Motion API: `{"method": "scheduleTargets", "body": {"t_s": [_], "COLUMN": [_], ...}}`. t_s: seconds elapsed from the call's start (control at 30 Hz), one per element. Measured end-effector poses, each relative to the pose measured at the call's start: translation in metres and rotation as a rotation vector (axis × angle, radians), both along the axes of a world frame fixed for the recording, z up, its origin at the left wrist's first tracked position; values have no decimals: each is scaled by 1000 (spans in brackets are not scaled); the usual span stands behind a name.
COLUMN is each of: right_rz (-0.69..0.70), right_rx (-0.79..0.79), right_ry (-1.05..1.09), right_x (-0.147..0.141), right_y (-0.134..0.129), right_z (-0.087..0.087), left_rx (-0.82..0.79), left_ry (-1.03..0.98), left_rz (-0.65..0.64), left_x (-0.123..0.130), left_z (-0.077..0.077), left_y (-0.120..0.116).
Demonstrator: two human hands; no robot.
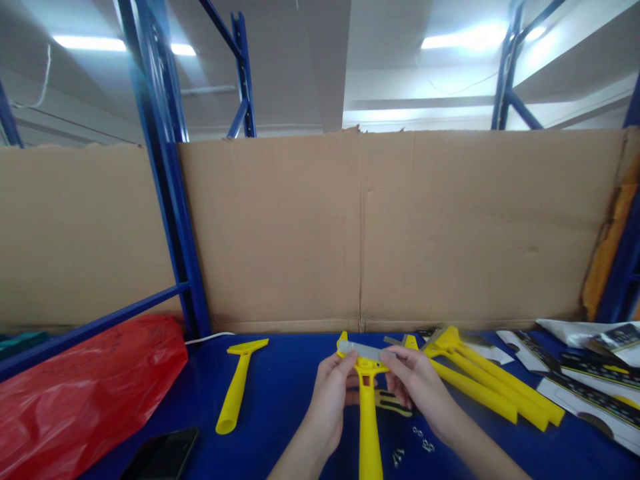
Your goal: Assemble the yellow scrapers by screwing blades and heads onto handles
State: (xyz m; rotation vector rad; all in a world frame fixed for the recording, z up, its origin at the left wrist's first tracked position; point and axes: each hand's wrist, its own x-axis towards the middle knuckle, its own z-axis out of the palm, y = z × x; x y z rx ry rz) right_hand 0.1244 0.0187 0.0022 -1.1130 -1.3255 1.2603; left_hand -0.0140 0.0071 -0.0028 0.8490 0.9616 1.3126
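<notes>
A yellow scraper (pixel 369 427) points its handle toward me, its wide head raised between my two hands. Across that head lies a grey metal blade (pixel 364 350). My left hand (pixel 330 387) pinches the left end of the head and blade, thumb on top. At the other end, my right hand (pixel 417 377) grips the blade and head, thumb also on top. Behind the fingers of my right hand, a flat yellow slotted piece (pixel 394 402) shows on the blue table. Small screws (pixel 399 457) and small metal nuts or washers (pixel 424 440) lie near my right forearm.
Another yellow scraper handle (pixel 234 393) lies to the left, near a red plastic bag (pixel 100 393) and a black phone (pixel 163 455). Several yellow scrapers (pixel 493 383) are stacked at right, beside printed packaging (pixel 590 407). A cardboard wall (pixel 280 233) closes the back, with blue rack posts (pixel 165 200).
</notes>
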Motion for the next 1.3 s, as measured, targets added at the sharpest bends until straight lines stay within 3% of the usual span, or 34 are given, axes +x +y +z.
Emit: {"method": "scheduleTargets", "body": {"t_s": [0.17, 0.3, 0.63, 1.13, 1.3], "right_rz": [10, 3, -7, -98, 77], "right_rx": [-51, -71, -137, -120, -219], "right_ry": [108, 147, 278, 293, 192], "right_x": [1, 1, -3, -4, -14], "right_y": [2, 4, -5, -4, -15], "right_z": [-3, -4, 7, 3, 0], "left_rx": [-1, 16, 51, 14, -22], "left_ry": [-17, 20, 14, 7, -59], "left_rz": [-23, 33, 64, 127, 248], "left_x": [-1, -4, -9, -10, -9], "left_z": [-1, 2, 7, 9, 10], "left_y": [2, 2, 5, 5, 4]}}
